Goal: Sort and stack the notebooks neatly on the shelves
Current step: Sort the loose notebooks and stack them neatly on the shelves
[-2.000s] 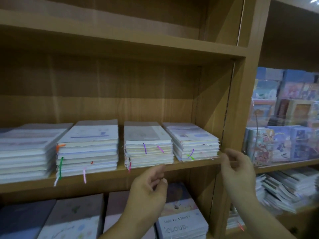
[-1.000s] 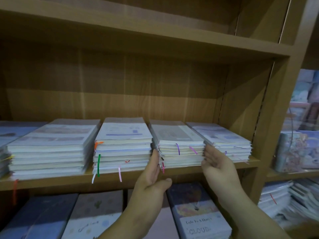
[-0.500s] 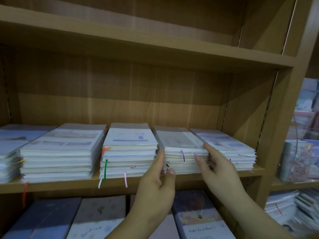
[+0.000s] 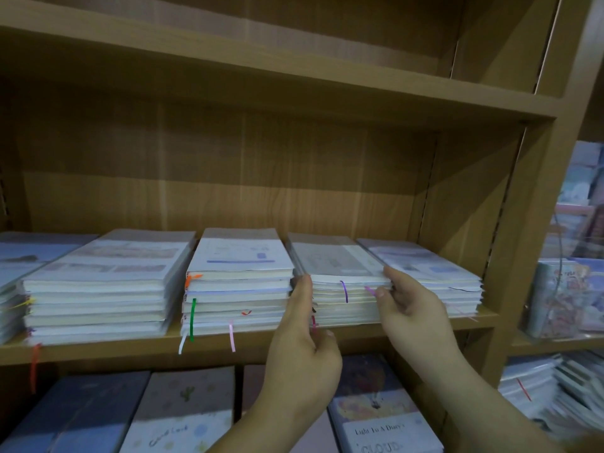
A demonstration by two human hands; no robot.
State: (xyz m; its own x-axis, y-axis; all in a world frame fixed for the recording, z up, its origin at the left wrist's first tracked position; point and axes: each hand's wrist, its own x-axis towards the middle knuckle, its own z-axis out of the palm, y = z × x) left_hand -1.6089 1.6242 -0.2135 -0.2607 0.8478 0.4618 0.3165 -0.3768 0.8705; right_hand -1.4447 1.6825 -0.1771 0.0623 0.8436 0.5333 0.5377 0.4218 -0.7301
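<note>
Head view: left hand (image 4: 304, 348), grip spread flat, presses the notebook stack (image 4: 340, 266) from the left — right hand (image 4: 411, 308) pinches its right edge.

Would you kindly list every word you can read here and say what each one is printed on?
"Light To A Diary": blue notebook cover, bottom right.
"CLOUD": same cover, just below.
Script on the cactus notebook cover: too blurred to read.
Print on the stacked notebooks: too small and blurred.

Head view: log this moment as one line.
left hand: pressing notebook stack left side | right hand: gripping its right front corner | shelf: stack resting
</note>
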